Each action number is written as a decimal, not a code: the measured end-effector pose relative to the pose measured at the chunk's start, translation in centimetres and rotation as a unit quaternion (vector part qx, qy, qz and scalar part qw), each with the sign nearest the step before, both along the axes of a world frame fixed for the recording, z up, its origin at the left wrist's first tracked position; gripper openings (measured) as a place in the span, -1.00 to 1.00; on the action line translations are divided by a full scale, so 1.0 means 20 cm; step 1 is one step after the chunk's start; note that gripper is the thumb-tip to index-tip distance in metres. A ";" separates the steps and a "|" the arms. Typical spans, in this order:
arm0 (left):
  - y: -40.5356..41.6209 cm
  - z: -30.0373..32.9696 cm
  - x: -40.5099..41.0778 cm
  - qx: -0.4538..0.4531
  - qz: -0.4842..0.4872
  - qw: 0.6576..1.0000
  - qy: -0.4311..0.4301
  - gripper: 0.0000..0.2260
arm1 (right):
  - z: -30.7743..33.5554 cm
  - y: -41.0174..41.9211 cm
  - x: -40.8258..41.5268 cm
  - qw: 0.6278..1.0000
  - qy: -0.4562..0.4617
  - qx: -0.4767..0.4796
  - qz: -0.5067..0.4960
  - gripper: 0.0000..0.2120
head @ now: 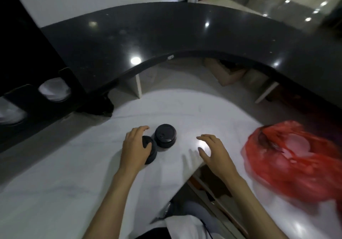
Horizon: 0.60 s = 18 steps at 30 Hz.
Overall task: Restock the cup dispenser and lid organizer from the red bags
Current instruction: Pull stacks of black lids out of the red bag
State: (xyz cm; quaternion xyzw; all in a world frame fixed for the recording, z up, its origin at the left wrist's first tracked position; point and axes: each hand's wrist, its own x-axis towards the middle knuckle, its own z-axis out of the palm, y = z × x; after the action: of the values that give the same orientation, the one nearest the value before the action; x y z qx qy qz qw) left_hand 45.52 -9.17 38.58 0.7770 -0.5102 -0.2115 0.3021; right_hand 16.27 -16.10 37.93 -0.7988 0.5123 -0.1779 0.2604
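Note:
Two short stacks of black cup lids stand on the white counter [64,174]. My left hand [134,148] rests on the nearer lid stack [150,154], fingers curled over its top. The farther lid stack [165,136] stands free just to its right. My right hand [212,150] hovers over the counter's edge with its fingers spread, holding nothing. A red plastic bag [296,163], blurred, lies on the counter at the right with pale round shapes inside. The black cup dispenser [37,98] at the left shows white cups in its round openings.
A raised, curved black countertop [166,35] runs across the back. White shelf dividers [137,88] and boxes sit beneath it. The white counter's front edge drops off between my arms, with shelving below.

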 end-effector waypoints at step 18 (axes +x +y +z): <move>-0.65 0.32 -1.46 -0.086 -0.413 0.905 -0.054 -0.62 | 0.30 -0.27 -1.27 0.962 -0.014 -0.074 -0.262 -0.60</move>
State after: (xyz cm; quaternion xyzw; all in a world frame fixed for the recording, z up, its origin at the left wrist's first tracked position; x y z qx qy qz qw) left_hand 16.30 -22.20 45.05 0.4775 -0.8173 -0.2307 0.2255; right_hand -9.07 -21.47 43.91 -0.6515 0.6852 -0.2881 0.1520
